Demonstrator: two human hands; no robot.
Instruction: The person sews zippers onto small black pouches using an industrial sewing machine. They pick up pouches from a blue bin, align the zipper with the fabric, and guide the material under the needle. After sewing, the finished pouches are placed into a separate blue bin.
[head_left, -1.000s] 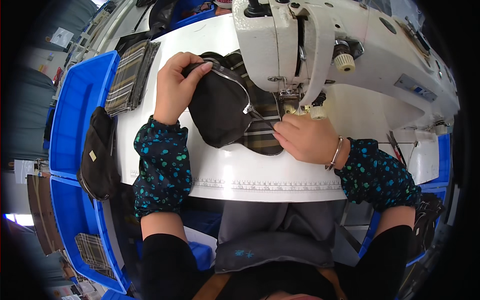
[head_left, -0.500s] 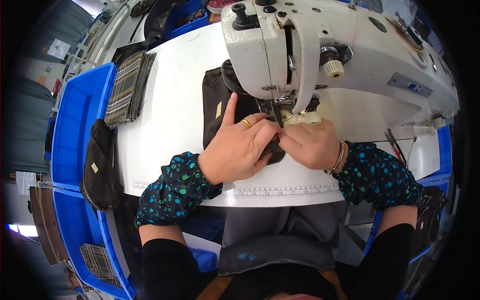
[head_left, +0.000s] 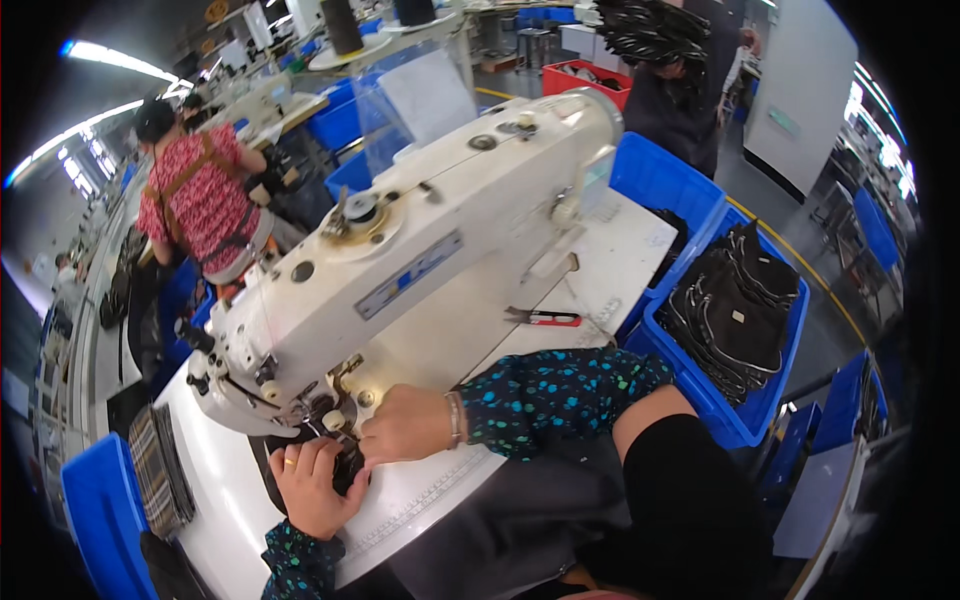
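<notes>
A white sewing machine point(head_left: 400, 275) stands over the table, its needle end low above a dark brown pouch piece point(head_left: 348, 463). A zipper showed on this piece in the earlier head view; my hands and the machine head now cover most of it. My left hand point(head_left: 318, 487) lies on the piece, fingers bent over it and thumb apart. Just right of the needle area, my right hand point(head_left: 408, 427) is closed, thumb and fingertips pinched at the piece's edge. The tips of these fingers are partly hidden.
Red-handled thread snips point(head_left: 543, 317) lie beyond my right forearm. At the right, a blue bin point(head_left: 655, 325) holds dark zippered pouches point(head_left: 735, 310). Plaid cloth pieces point(head_left: 158, 470) are stacked beside another blue bin point(head_left: 100, 520) at the left. People point(head_left: 205, 200) are further back.
The view has swung up and to the right, bringing the workshop, another person and the bin of pouches into sight. Both hands stay at the piece; my left index finger is less stretched out.
</notes>
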